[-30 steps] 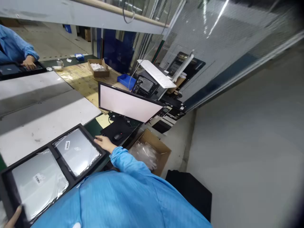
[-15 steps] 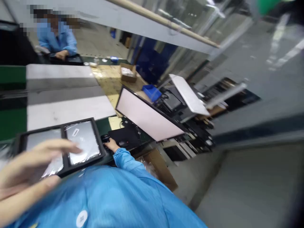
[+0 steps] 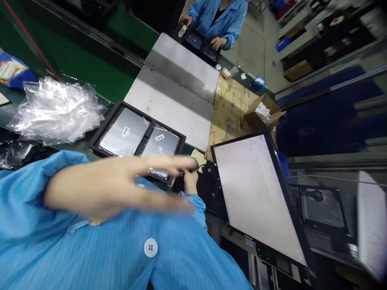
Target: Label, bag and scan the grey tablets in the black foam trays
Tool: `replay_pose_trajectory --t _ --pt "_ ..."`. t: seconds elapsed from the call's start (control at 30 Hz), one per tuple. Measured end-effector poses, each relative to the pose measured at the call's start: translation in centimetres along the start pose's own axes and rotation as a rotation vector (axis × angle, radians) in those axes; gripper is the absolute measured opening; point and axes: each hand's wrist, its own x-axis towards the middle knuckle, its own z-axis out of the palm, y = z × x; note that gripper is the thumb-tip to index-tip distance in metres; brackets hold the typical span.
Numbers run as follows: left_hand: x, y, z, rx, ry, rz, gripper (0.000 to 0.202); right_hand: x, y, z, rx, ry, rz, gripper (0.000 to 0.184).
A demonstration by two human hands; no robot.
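My left hand (image 3: 121,187) is raised in front of my chest, blurred, with its fingers stretched apart and nothing in them. Beyond it lies a black two-compartment tray (image 3: 101,139). In its left compartment is a flat silver device (image 3: 121,137) in clear film with a barcode label, and in the right one a similar silver device (image 3: 165,147), partly covered by my left fingers. To the right of the tray, my right hand (image 3: 190,182) closes around a black rounded device (image 3: 179,184); my left fingertips overlap it in view, so most of it is hidden.
A monitor (image 3: 256,193) showing a pale page stands on the right. Clear plastic bags (image 3: 60,110) are heaped on the left, near a blue bin (image 3: 15,70). Across the white panel (image 3: 178,96), a co-worker (image 3: 216,22) handles another black tray. An open carton (image 3: 263,110) stands at the back.
The view has swung left, bringing the plastic bags into sight. My left hand has moved rightward across my chest, towards my right hand. My right hand keeps its grip beside the tray.
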Motion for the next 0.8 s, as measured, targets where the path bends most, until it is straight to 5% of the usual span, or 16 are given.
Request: replay_pose_trajectory --t 0.1,0.17,0.27,0.33,0.5,0.67,0.8 --pt "4.6 -4.5 -5.1 0.263 0.371 -0.112 0.064 -0.3 -3.6 -2.0 0.052 0.017 -0.021 0.016" --pt "7.2 -9.3 -6.7 0.295 0.646 -0.295 0.067 -0.9 -7.7 -2.2 0.057 -0.072 -0.217 0.021" --pt "9.5 -15.8 -6.7 0.210 0.693 -0.488 0.065 -1.8 -15.4 -0.2 -0.104 -0.325 -0.599 0.035" --pt "10.0 -18.1 -5.9 0.200 0.649 -0.526 0.069 -2.0 -20.3 2.1 -0.316 -0.458 -0.711 0.035" --pt "10.2 -18.4 -5.1 0.240 0.510 -0.476 0.073 -1.3 -26.4 6.1 -0.634 -0.521 -0.771 0.031" --pt "10.2 -18.2 -5.2 0.224 0.492 -0.469 0.074 -0.6 -26.7 6.5 -0.652 -0.554 -0.730 0.028" --pt "10.1 -18.4 -5.4 0.206 0.475 -0.455 0.077 0.1 -25.0 6.1 -0.434 -0.526 -0.621 0.030"
